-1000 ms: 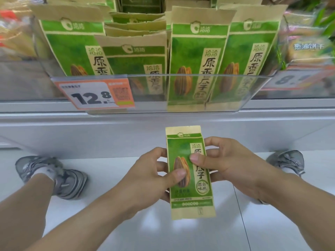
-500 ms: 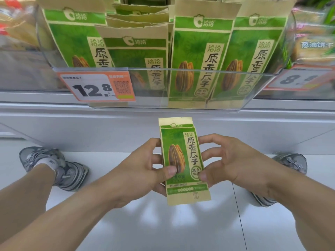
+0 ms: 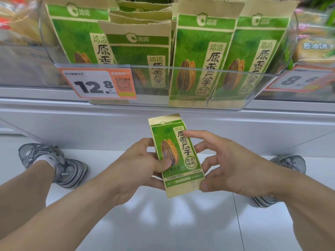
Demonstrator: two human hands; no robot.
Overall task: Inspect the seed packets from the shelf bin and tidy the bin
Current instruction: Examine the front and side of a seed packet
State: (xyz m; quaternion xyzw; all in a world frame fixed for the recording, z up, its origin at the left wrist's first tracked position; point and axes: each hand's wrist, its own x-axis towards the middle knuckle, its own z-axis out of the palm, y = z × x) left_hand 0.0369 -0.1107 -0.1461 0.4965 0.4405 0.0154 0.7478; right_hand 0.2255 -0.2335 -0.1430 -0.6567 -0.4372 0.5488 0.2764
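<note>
Holding one small sunflower seed packet (image 3: 176,155) out in front of the shelf, below the clear plastic bin (image 3: 199,104), face up and tilted a little to the left. Left hand (image 3: 141,165) gripping the packet's left edge, thumb pressed on the printed seed picture and fingers curled behind. Right hand (image 3: 228,163) pinching the right side, thumb at the lower right corner, index finger laid across the upper print, other fingers spread loosely near the right edge. Judged as mid-inspection: front face being read, back not shown, so likely still to be turned over and checked. Up in the bin, several larger packets (image 3: 203,57) of the same green and kraft design standing in rows, the right-hand ones upright and facing forward, one near the middle (image 3: 137,51) sitting lower than its neighbours, and more stacked unevenly behind it. Tidying therefore looks not yet done: held packet still to go back, middle rows still to be straightened. Orange price tag (image 3: 97,83) reading 12.8 clipped on the bin's front left. Grey sneakers (image 3: 54,163) planted on the white floor either side.
</note>
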